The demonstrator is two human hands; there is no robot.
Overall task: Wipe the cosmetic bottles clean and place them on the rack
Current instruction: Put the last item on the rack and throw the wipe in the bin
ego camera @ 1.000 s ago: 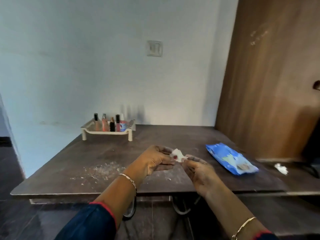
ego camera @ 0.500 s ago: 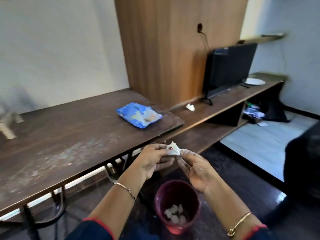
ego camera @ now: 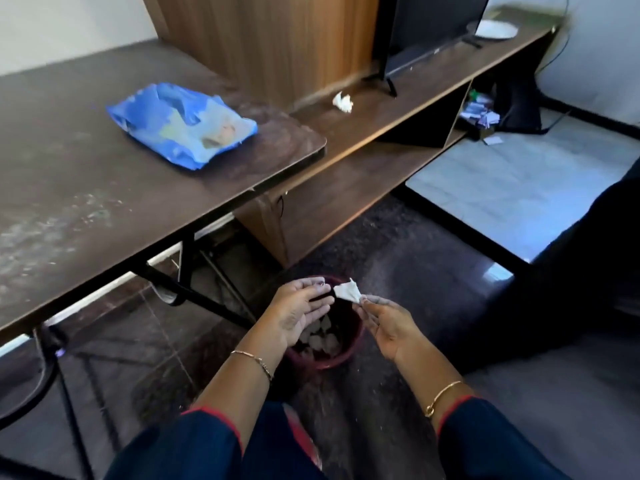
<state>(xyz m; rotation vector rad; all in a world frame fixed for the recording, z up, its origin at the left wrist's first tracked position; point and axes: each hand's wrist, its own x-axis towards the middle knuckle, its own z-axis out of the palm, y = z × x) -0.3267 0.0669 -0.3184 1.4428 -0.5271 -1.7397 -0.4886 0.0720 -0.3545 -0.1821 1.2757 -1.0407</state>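
The hands hang apart over a maroon bin (ego camera: 327, 362) that stands on the dark floor (ego camera: 388, 251), just in front of the surface (ego camera: 104, 195).

The right hand (ego camera: 391, 327) pinches a small crumpled white wipe (ego camera: 346, 292) by its lower corner between thumb and fingertips, and the wipe sticks up and to the left above the bin's mouth. The left hand (ego camera: 298, 313) is spread, palm turned toward the right hand and fingers straight. Its fingertips are just beside the wipe's free edge; whether they touch it cannot be told. Each wrist wears a thin gold bracelet, and dark blue sleeves with a red edge cover the forearms.

Inside the bin lie several crumpled white wipes (ego camera: 320, 338), partly hidden behind the left hand.

On the dusty brown surface, near its right corner, lies a rumpled blue pack of wipes (ego camera: 183, 124). To its right runs a lower surface (ego camera: 381, 109) against a wooden panel (ego camera: 270, 39). It carries a crumpled white tissue (ego camera: 343, 101), a black television (ego camera: 433, 26) on its stand and, at the far end, a white plate (ego camera: 493, 29). Loose papers sit in the open compartment below the plate.
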